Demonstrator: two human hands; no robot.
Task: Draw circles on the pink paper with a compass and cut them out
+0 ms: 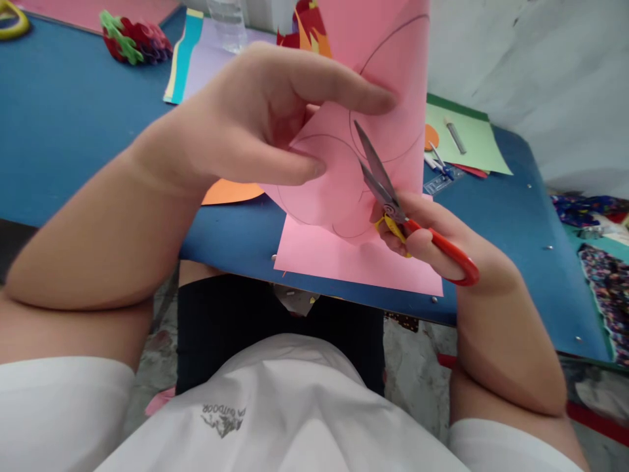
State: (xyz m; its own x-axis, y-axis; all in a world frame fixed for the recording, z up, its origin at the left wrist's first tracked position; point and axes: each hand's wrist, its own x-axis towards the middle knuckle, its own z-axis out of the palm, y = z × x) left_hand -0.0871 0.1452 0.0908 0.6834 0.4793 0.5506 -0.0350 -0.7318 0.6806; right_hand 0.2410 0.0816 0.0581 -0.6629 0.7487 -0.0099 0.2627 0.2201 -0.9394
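Observation:
A sheet of pink paper point(319, 177), curved and marked with drawn circles, is raised above the table. My left hand point(260, 111) grips its left side, the thumb and index finger lying across the near face and the other fingers mostly hidden. In my right hand point(432, 226) are scissors point(378, 174) with one red and one yellow handle loop. Their blades point up and left in front of the paper, slightly apart. My right fingers also appear to touch the paper's lower right edge. Beneath, another pink sheet point(344, 262) lies at the table's front edge.
On the blue table point(73, 131) are a clear cup point(228, 26), bundled fuzzy stems point(135, 39), a lavender sheet point(204, 56), an orange piece point(230, 192), a clear ruler point(442, 182), pens point(439, 164) and a light green sheet point(479, 141). A wall point(540, 65) stands behind at right.

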